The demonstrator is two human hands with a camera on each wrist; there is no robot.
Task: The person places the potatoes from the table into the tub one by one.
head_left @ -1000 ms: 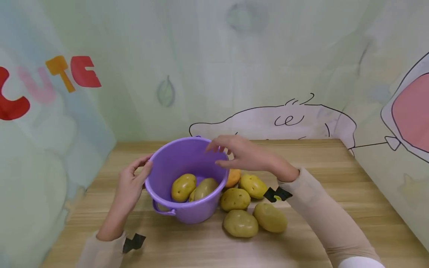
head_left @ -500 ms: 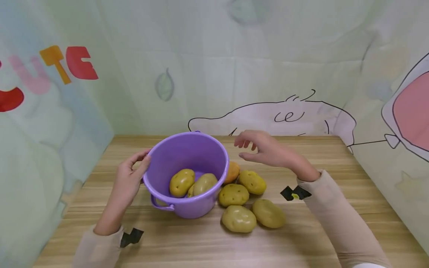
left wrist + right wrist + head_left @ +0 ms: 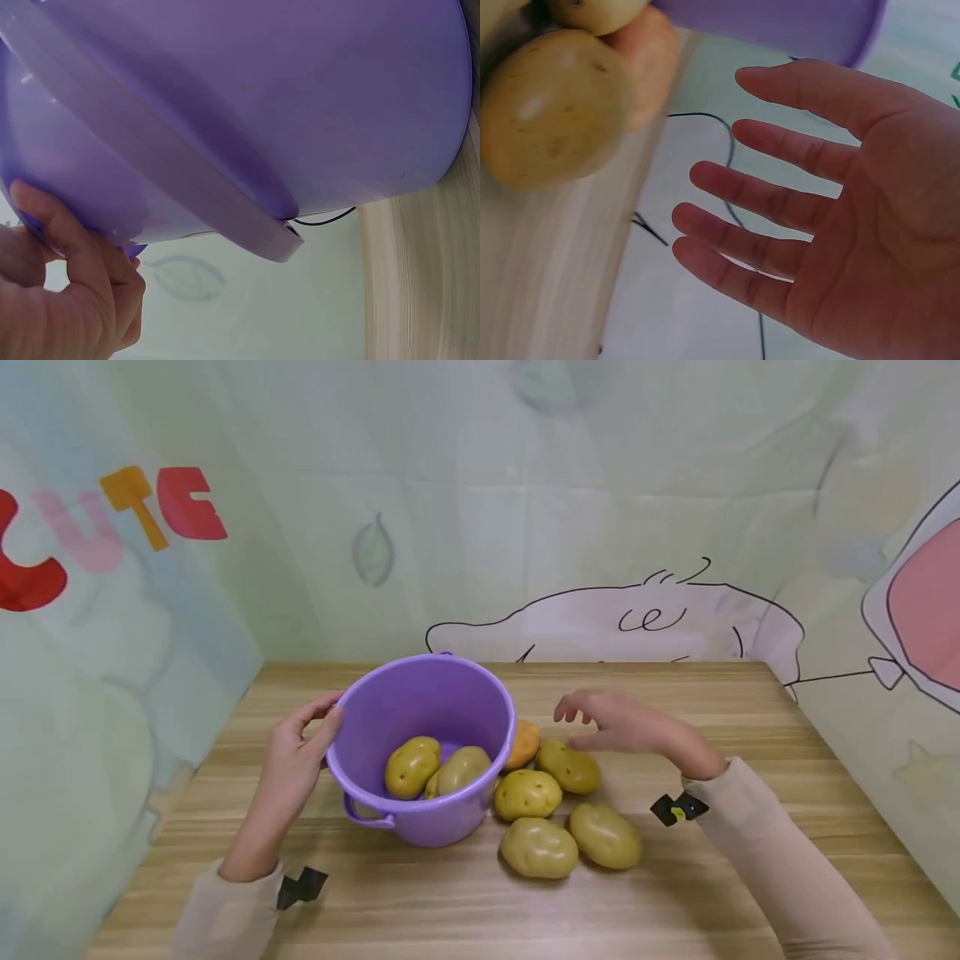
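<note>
A purple bucket (image 3: 442,822) leans toward the viewer on the table, with a few potatoes inside, such as the one (image 3: 412,767) at its left. My left hand (image 3: 292,760) grips the bucket's left rim between thumb and fingers; the left wrist view shows the same hand (image 3: 82,285) below the bucket's strap-like handle (image 3: 150,150). My right hand (image 3: 618,722) is held over the far potato (image 3: 568,767), and in the right wrist view its fingers (image 3: 772,202) are spread with nothing in them. Whether the thumb touches that potato cannot be told from the head view.
Beside the bucket's right side lie more potatoes, including a pale one (image 3: 538,849) in front and another (image 3: 606,837) to its right. An orange, rounded item (image 3: 523,745) is partly hidden behind the bucket. Printed cloth walls (image 3: 480,527) enclose the wooden table (image 3: 420,910).
My right hand has moved from above the bucket's right rim to the right and down, over the far potato. The left hand keeps its grip on the rim.
</note>
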